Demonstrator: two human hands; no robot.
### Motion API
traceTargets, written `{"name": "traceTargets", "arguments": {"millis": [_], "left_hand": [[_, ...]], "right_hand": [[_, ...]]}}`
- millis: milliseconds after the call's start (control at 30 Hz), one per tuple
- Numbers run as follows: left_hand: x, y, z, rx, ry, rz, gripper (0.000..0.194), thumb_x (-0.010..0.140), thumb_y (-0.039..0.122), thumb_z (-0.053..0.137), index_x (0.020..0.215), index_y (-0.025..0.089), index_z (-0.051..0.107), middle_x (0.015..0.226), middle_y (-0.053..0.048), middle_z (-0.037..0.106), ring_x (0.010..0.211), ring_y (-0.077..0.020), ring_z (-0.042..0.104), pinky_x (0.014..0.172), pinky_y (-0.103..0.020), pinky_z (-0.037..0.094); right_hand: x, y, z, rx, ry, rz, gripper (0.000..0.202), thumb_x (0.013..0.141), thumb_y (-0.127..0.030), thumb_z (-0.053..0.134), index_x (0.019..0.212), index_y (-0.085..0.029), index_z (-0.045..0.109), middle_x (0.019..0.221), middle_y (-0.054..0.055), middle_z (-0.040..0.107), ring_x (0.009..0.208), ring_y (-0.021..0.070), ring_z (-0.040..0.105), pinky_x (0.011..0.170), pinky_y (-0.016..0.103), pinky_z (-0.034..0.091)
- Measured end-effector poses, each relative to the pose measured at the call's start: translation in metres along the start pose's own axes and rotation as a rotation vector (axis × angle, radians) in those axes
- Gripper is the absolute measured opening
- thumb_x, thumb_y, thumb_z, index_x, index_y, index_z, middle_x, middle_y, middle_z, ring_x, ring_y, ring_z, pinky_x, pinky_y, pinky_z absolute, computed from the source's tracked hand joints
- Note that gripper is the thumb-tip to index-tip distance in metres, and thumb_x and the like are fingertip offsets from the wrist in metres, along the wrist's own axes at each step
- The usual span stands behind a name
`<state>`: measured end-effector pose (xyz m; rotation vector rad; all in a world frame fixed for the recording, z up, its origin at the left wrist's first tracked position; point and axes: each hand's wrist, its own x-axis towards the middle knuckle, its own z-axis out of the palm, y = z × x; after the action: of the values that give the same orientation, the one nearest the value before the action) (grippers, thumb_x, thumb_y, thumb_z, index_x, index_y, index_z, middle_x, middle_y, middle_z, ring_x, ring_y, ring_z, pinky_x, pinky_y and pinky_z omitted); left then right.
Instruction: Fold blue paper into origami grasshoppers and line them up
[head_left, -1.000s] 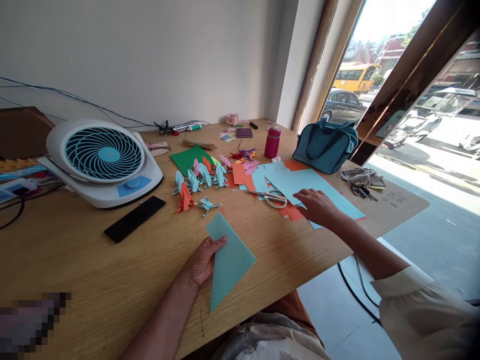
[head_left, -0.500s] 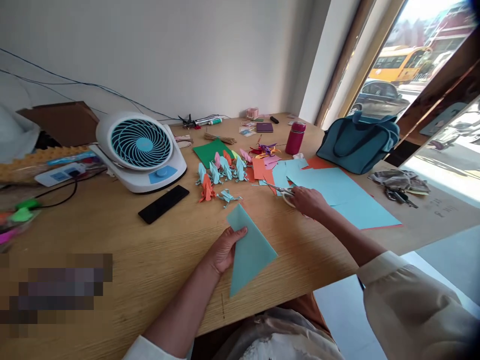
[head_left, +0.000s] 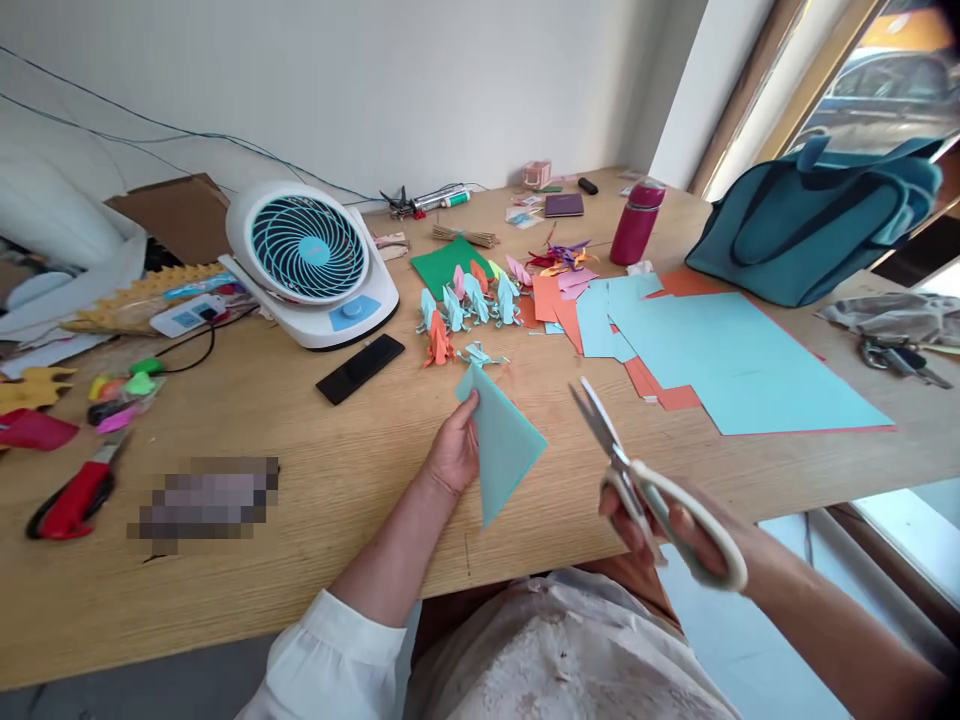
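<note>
Between the thumb and fingers of my left hand (head_left: pixel 456 447) is a light-blue sheet of paper (head_left: pixel 508 445), folded into a triangle and held above the table near its front edge. My right hand (head_left: pixel 675 530) grips white-handled scissors (head_left: pixel 626 470), fingers through the loops. The scissor blades are parted a little and point up and away, to the right of the folded paper and apart from it. Just beyond the paper lies a light-blue folded paper figure (head_left: pixel 480 354). Several more paper figures, among them an orange one (head_left: pixel 439 340), stand in a group behind it.
Large blue sheets (head_left: pixel 765 370) and orange scraps (head_left: pixel 681 397) cover the right side. A teal bag (head_left: pixel 810 235) and a red bottle (head_left: pixel 637 225) stand behind them. To the left are a fan (head_left: pixel 311 260), a black phone (head_left: pixel 360 369) and a red-handled cutter (head_left: pixel 75 505).
My right hand has lifted the scissors off the table by the paper scraps and brought them back toward me. My left hand still holds the folded paper. The view has shifted.
</note>
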<state>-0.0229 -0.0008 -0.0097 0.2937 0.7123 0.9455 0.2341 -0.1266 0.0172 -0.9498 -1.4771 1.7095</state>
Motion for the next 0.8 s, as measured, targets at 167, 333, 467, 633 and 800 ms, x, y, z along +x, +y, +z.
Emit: {"name": "traceTargets", "arguments": {"millis": [167,333,467,633,800], "left_hand": [[-0.001,0.005,0.001,-0.067,0.022,0.054,0.042,0.102,0.037,0.041,0.078,0.014,0.068,0.076,-0.006,0.073,0.068,-0.0150,0.071,0.066,-0.024,0.058],[-0.008,0.008,0.001,-0.088,0.011,0.051,0.033,0.098,0.030,0.048,0.072,0.016,0.063,0.077,-0.005,0.070,0.071,-0.0146,0.069,0.050,-0.019,0.050],[-0.010,0.008,0.003,-0.091,0.021,0.054,0.026,0.094,0.028,0.055,0.071,0.017,0.061,0.079,-0.004,0.069,0.072,-0.0139,0.069,0.044,-0.015,0.045],[-0.009,0.006,0.005,-0.091,0.051,0.067,0.026,0.094,0.028,0.056,0.071,0.017,0.062,0.076,-0.004,0.068,0.068,-0.0146,0.069,0.046,-0.017,0.049],[-0.009,0.006,0.003,-0.085,0.061,0.073,0.026,0.094,0.030,0.056,0.072,0.018,0.063,0.075,-0.004,0.069,0.068,-0.0148,0.069,0.060,-0.023,0.057]], "right_hand": [[-0.012,0.016,0.037,0.036,-0.167,0.088,0.063,0.091,-0.073,0.036,0.097,-0.015,0.061,0.063,0.003,0.059,0.053,0.0136,0.055,0.057,0.027,0.043],[-0.005,0.017,0.056,0.035,-0.221,0.158,0.059,0.092,-0.071,0.038,0.096,-0.017,0.060,0.071,0.003,0.059,0.061,0.0152,0.060,0.059,0.027,0.044],[-0.001,0.013,0.062,0.037,-0.234,0.154,0.054,0.095,-0.067,0.036,0.093,-0.017,0.057,0.069,0.003,0.060,0.062,0.0149,0.059,0.067,0.030,0.046],[-0.004,0.011,0.065,0.083,-0.248,0.131,0.052,0.095,-0.066,0.036,0.092,-0.018,0.056,0.071,0.003,0.060,0.063,0.0155,0.058,0.073,0.033,0.046],[-0.003,0.011,0.064,0.048,-0.234,0.087,0.052,0.097,-0.063,0.033,0.098,-0.019,0.059,0.073,0.003,0.063,0.065,0.0157,0.058,0.075,0.033,0.047]]}}
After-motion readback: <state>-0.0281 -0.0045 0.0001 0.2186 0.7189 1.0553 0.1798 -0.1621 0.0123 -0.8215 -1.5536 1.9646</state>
